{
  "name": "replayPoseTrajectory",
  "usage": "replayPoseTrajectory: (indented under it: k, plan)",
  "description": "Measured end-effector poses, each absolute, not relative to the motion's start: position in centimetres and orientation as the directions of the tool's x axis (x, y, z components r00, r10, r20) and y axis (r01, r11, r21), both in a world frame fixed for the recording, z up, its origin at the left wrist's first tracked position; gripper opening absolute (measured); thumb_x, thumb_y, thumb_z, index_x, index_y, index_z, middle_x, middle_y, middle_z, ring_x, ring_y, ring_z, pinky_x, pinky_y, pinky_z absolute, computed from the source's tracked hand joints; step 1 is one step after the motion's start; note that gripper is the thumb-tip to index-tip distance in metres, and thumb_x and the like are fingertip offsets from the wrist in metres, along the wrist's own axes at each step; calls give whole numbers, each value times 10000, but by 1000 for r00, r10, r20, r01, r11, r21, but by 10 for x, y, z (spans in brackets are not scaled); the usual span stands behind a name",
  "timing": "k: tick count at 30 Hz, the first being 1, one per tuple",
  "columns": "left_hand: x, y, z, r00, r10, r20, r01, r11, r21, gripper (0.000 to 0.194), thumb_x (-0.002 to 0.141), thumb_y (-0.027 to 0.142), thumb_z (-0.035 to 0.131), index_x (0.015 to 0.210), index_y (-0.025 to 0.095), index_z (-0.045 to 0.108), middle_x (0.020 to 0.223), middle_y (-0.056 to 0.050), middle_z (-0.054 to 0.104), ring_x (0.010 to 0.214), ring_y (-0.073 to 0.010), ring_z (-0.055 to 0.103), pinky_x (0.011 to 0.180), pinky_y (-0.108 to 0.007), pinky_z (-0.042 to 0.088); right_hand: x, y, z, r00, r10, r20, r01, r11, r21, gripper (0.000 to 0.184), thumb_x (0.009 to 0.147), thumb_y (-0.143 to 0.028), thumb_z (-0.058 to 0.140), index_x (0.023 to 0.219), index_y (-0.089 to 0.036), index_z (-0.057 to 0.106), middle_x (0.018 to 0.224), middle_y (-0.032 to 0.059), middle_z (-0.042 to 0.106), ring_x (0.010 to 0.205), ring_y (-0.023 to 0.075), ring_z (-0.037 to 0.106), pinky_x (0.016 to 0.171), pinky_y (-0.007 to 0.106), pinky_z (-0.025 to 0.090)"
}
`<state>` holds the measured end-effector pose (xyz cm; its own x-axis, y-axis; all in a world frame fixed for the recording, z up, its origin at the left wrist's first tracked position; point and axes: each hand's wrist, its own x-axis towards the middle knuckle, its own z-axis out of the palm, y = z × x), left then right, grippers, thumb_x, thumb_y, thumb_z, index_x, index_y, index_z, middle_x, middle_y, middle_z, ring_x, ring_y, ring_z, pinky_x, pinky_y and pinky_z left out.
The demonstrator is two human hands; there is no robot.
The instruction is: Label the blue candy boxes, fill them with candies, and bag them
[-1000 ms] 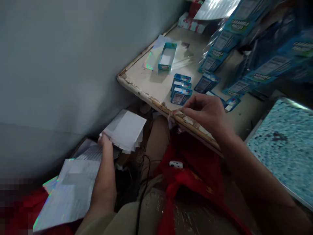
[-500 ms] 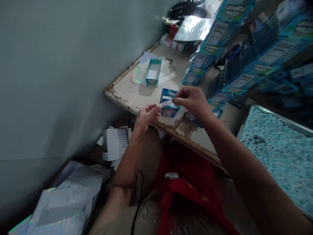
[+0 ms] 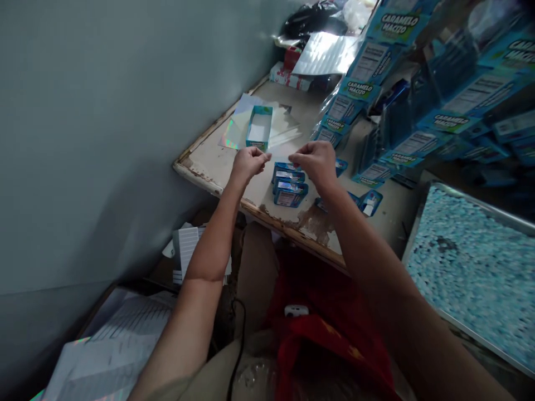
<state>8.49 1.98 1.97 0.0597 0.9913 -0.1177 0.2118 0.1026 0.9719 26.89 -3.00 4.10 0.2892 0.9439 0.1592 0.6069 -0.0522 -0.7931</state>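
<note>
My left hand point(image 3: 251, 165) is over the table, thumb and fingers pinched together; whatever may be between them is too small to make out. Facing it, my right hand point(image 3: 316, 161) is also pinched, its fingertips just above the rearmost box of a short row of small blue boxes point(image 3: 291, 195). The boxes stand upright one behind another, with whitish strips on the tops of the nearer ones. Beyond my left fingertips, an open blue carton point(image 3: 259, 127) with a white inside rests on clear, shiny sheets point(image 3: 234, 131).
Tall stacks of blue printed cartons point(image 3: 359, 89) rise at the right. A metal tray point(image 3: 412, 234) of blue-white bits lies at the lower right. Printed papers point(image 3: 125, 328) and white sheets point(image 3: 188, 248) are low on the left, beside the wall. The table edge point(image 3: 288, 234) is chipped.
My left hand has come up from the white sheets to the table. Half a second ago both hands held a whitish strip between them; now they are farther apart and it is not distinguishable.
</note>
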Motion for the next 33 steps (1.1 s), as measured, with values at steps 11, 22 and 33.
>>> replayPoseTrajectory:
  k: [11, 22, 33]
  plan:
    - [89, 41, 0, 59, 985, -161, 222, 144, 964, 390, 919, 148, 849, 623, 169, 596, 570, -7, 588, 516, -109, 523, 617, -277, 458, 271, -15, 29, 305, 950, 70, 676, -164, -718, 135, 717, -231, 720, 722, -138, 818, 587, 13, 643, 646, 176, 611, 645, 288, 413]
    - [104, 36, -45, 144, 921, -362, 112, 348, 931, 465, 930, 348, 847, 661, 206, 495, 573, 50, 490, 464, -69, 361, 534, -220, 316, 283, 6, 23, 188, 979, -83, 787, -201, -584, 273, 879, -316, 779, 766, -79, 705, 674, 25, 641, 642, 85, 500, 674, 306, 342]
    - [49, -11, -52, -289, 955, 72, 551, 105, 828, 161, 896, 214, 798, 885, 221, 638, 969, -62, 772, 957, -220, 730, 949, -321, 535, 282, -35, 31, -325, 946, -7, 891, 303, -338, 1385, 549, -490, 1048, 1738, -184, 407, 1766, 234, 405, 1598, 496, 383, 1260, 576, 376]
